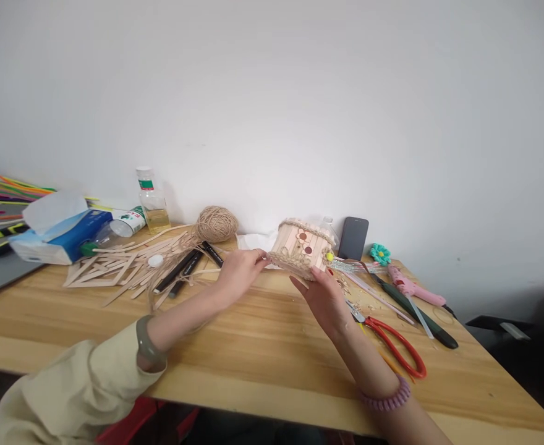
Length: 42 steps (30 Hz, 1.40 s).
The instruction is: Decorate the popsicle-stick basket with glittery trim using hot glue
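A small round box of wooden craft sticks [301,247], trimmed with jute cord and little flower shapes, is held just above the wooden table [263,352]. My right hand [324,298] grips it from below at its near right side. My left hand [239,269] reaches in from the left, its fingertips pinched at the box's left edge. A ball of jute twine [216,224] lies behind my left hand. Loose craft sticks [114,267] are scattered to the left.
Red-handled scissors [395,346], a pink glue gun [411,287], a dark cutter [415,315], a teal flower [380,253] and a phone [353,238] lie right. Black markers [186,267], a bottle [154,201], a tissue box [61,232] and pipe cleaners [7,191] sit left.
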Tool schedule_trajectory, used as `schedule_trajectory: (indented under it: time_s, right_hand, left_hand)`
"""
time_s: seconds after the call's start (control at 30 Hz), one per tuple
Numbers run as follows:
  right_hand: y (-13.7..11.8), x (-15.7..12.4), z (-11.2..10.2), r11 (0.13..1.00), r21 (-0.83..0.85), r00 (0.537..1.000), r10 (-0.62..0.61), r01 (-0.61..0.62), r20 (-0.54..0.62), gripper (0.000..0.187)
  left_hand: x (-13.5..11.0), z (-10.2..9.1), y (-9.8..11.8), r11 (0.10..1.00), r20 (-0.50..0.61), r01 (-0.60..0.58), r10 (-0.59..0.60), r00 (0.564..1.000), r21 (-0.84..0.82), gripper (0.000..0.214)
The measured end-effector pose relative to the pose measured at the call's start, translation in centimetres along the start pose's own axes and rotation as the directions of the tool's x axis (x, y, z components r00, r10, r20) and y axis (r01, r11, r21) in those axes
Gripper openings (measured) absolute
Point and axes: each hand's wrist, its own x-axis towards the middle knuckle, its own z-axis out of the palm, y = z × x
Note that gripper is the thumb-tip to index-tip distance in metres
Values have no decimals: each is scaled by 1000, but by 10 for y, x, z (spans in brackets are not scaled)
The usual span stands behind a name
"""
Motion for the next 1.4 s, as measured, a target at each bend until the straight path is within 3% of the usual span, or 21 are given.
schedule_trajectory:
  time_s: [0.17,0.4,0.53,0.63,0.77,0.9,1.23,1.4]
  right_hand:
    - [-6,0,3,992,113,997,69,-64,-36,43]
    - [-25,-11,5,959,262,994,112,-111,12,38]
    - [-27,-14,5,938,318,990,126,-141,68,48]
    - [-25,-15,7,923,340,982,148,-179,114,52]
    - [-22,-21,15,905,357,968,181,-233,173,50]
    - [-22,-30,25,872,405,958,215,-275,188,54]
    - [-24,-52,42,887,400,972,187,-231,145,56]
    - [-23,-57,46,916,360,983,146,-177,110,52]
  left_hand:
    - [-3,-5,-15,999,5,-48,48,999,14,21]
    - [-4,-18,-49,991,-113,75,-63,992,111,24]
    - [-7,-23,-47,998,-199,-49,57,978,47,26]
    - [-13,-27,-27,967,-365,-255,232,902,-15,24]
    - [-23,-28,7,872,-555,-488,420,718,29,17]
    - [-32,-29,28,803,-622,-577,528,578,145,11]
    - [-37,-40,33,744,-600,-525,656,458,413,10]
    - [-38,-41,34,741,-598,-481,666,445,468,10]
